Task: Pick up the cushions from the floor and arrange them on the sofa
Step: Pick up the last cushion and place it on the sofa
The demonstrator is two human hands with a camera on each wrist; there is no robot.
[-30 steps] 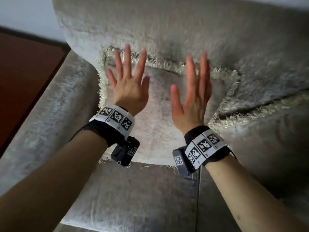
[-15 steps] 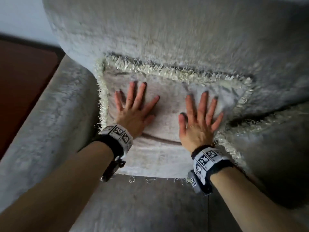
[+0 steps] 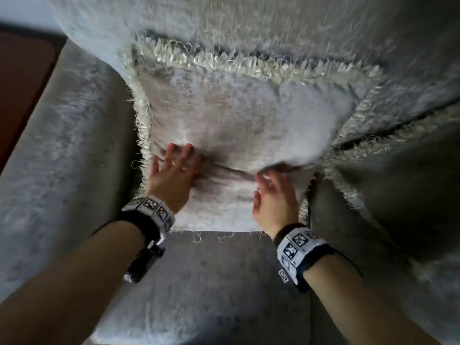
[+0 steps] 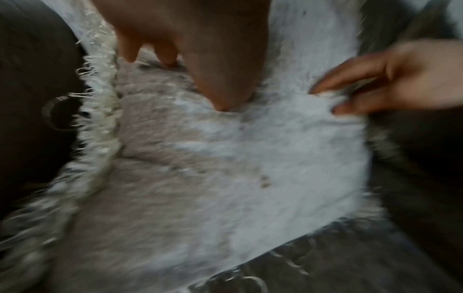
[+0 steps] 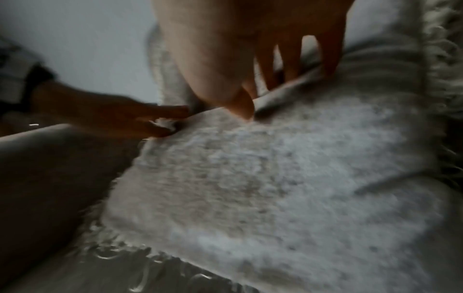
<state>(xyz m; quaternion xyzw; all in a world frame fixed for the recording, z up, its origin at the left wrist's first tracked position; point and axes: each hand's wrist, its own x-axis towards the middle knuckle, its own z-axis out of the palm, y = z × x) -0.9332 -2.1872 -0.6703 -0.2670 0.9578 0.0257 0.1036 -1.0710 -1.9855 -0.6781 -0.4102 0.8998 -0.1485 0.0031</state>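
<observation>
We see fringed cushion (image 3: 239, 125) propped vs sofa (image 3: 62, 150) backrest, in corner by armrest. L hand (image 3: 171, 175) & R hand (image 3: 275, 197) both flat-fingered, pressing its lower face.

Two fringed cushions (image 3: 239, 125) (image 3: 388, 135), one sofa (image 3: 62, 150), two hands (image 3: 171, 175) (image 3: 276, 197).
</observation>
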